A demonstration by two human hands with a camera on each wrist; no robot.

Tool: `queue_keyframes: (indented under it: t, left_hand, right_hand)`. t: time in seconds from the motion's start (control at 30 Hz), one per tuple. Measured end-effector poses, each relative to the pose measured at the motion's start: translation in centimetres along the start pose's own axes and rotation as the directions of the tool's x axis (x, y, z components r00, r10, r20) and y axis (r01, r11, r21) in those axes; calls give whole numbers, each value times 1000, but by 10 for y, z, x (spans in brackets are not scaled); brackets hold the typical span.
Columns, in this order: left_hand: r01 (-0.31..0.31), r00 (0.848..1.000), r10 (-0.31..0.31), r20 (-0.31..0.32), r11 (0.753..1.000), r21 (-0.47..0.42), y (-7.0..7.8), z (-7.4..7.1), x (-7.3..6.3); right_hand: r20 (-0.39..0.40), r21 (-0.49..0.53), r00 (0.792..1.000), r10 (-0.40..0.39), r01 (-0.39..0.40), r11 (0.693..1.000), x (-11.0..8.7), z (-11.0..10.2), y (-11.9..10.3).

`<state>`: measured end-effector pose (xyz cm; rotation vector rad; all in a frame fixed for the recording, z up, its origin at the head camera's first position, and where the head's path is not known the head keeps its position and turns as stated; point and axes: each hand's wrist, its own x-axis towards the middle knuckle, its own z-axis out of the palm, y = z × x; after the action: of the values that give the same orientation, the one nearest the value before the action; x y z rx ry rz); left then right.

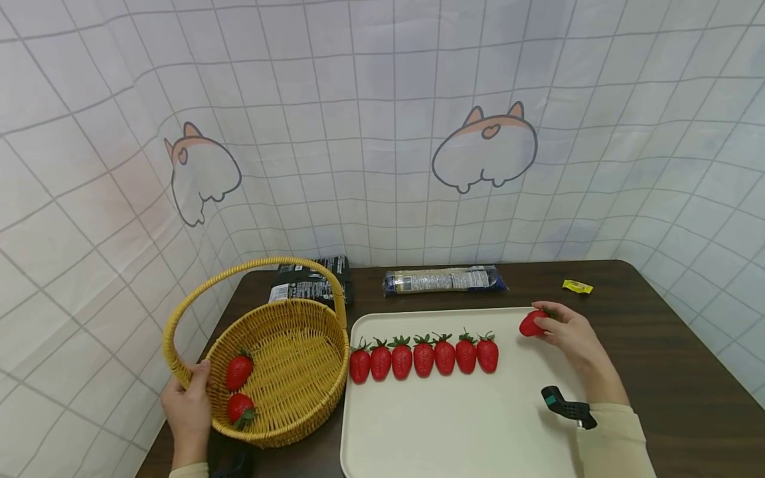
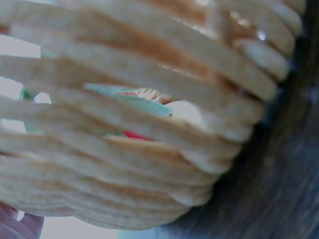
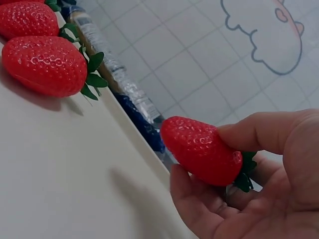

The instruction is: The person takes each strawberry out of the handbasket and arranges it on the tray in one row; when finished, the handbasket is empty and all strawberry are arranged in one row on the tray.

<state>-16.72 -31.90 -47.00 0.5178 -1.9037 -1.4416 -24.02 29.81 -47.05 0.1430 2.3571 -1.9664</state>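
Note:
A strawberry (image 3: pixel 202 149) with green leaves is pinched between the thumb and fingers of my right hand (image 1: pixel 570 335), above the far right part of the cream tray (image 1: pixel 442 425). Several more strawberries (image 1: pixel 424 356) lie in a straight row across the tray, leaves pointing away from me. To the left, my left hand (image 1: pixel 190 405) grips the yellow woven basket (image 1: pixel 299 425) at its left side, by the foot of the arched handle. Inside the basket are two strawberries (image 1: pixel 240 372). In the left wrist view the basket's weave (image 2: pixel 124 164) fills most of the picture, with bits of red and green showing through.
Behind the tray lies a long clear-and-blue packet (image 1: pixel 445 280). A black package (image 1: pixel 313 282) sits behind the basket, and a small yellow wrapper (image 1: pixel 577 287) is at the back right. A white checked cloth (image 1: pixel 370 166) hangs behind the dark table (image 1: pixel 669 398).

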Motion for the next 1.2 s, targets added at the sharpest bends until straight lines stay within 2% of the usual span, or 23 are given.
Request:
queue_keyframes:
  t: [0.13,0.37,0.57,0.77,0.9,1.03,1.2]
  left_hand:
    - [0,1000,0,4,1000,0,1,0,-1]
    - [23,1000,-23,8,1000,-22,2,0,-1]
    - [19,1000,-19,9,1000,-14,1,0,0]
    - [3,1000,-3,11,1000,7,1,0,0]
    - [-2,1000,2,8,1000,12,0,0,1]
    - [-10,1000,10,2,1000,20,0,0,1]
    - [-8,1000,7,4,1000,10,1,0,0]
  right_hand:
    - [29,-43,999,32,-31,999,0,0,1]
    - [-1,-202,996,91,-90,975,-3,-2,5]
    - [28,-219,998,54,-46,975,-5,-5,5]
    - [48,-256,997,60,-46,966,-5,-5,5]
    - [72,-352,996,50,-21,936,-6,-3,5]
    - [114,-399,992,60,-9,917,-6,-1,4]
    - [180,-465,983,26,61,883,-4,0,4]
